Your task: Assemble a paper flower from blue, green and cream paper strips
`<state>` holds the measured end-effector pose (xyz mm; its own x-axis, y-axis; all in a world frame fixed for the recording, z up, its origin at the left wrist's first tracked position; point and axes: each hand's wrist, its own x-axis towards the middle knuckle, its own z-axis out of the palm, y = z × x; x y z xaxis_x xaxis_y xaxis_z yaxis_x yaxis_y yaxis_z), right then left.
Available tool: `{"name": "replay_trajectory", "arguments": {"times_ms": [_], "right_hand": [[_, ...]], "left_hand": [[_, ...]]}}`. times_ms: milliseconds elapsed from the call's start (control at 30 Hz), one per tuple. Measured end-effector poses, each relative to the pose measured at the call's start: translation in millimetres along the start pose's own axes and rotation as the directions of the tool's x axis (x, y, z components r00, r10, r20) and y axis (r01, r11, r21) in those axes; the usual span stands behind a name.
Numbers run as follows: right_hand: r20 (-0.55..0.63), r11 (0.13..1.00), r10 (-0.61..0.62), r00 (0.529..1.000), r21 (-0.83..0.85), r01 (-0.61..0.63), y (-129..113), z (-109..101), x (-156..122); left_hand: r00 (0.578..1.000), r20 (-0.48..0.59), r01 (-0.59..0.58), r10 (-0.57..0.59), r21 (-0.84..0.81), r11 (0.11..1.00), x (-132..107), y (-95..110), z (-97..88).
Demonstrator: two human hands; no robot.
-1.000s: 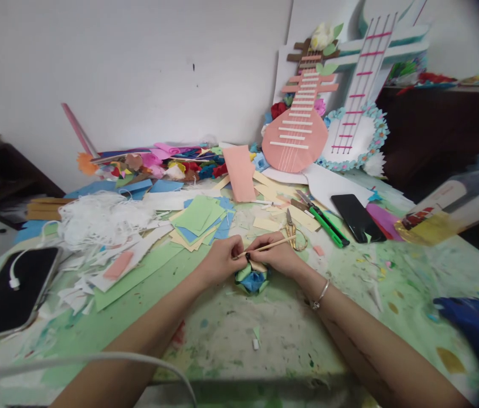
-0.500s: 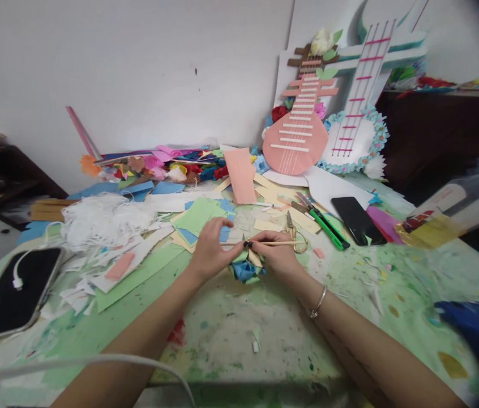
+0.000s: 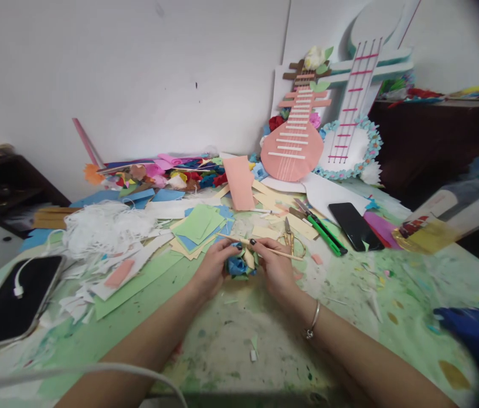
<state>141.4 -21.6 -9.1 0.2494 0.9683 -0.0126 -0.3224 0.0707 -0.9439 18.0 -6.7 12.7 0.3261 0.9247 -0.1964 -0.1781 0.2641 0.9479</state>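
Between my two hands is a small paper flower [image 3: 236,267] with blue, green and cream petals. My left hand [image 3: 210,265] is closed on its left side, the thumb pressing near its top. A thin wooden stick [image 3: 284,254] crosses over the flower's upper edge, slanting down to the right. My right hand [image 3: 278,266] pinches this stick between thumb and fingers, beside the flower. Gold-handled scissors [image 3: 289,238] lie just beyond my right hand. To the left of them, past my left hand, is a stack of green paper pieces [image 3: 197,222].
A green utility knife [image 3: 326,233] and a black phone [image 3: 355,225] lie to the right. A tablet [image 3: 14,300] and tangled white paper strips [image 3: 101,222] are on the left. A pink paper lute [image 3: 293,150] leans at the back. A white cable [image 3: 107,368] crosses the near left.
My left hand has moved down from its raised, spread pose and closed on the flower. The stick's left end now tilts upward. The camera view has shifted slightly.
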Motion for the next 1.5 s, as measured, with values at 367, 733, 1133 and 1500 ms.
{"name": "replay_trajectory", "arguments": {"times_ms": [367,733,1133,1500], "right_hand": [[0.523,0.916,-0.095,0.847,-0.287,0.280,-22,-21,14],[0.582,0.931,0.219,0.783,-0.364,0.010,-16,-19,9],[0.546,0.589,-0.288,0.787,-0.547,0.595,-21,-16,3],[0.629,0.006,-0.480,0.612,-0.695,0.719,-15,-18,-6]], "left_hand": [[0.999,-0.033,-0.037,0.036,-0.034,0.999,4,12,-15.0],[0.971,-0.040,-0.189,0.236,0.476,0.859,7,11,-25.4],[0.973,0.000,-0.193,0.230,0.543,0.818,6,13,-19.8],[0.989,0.146,-0.035,0.019,0.110,0.993,-1,15,-8.7]]}}
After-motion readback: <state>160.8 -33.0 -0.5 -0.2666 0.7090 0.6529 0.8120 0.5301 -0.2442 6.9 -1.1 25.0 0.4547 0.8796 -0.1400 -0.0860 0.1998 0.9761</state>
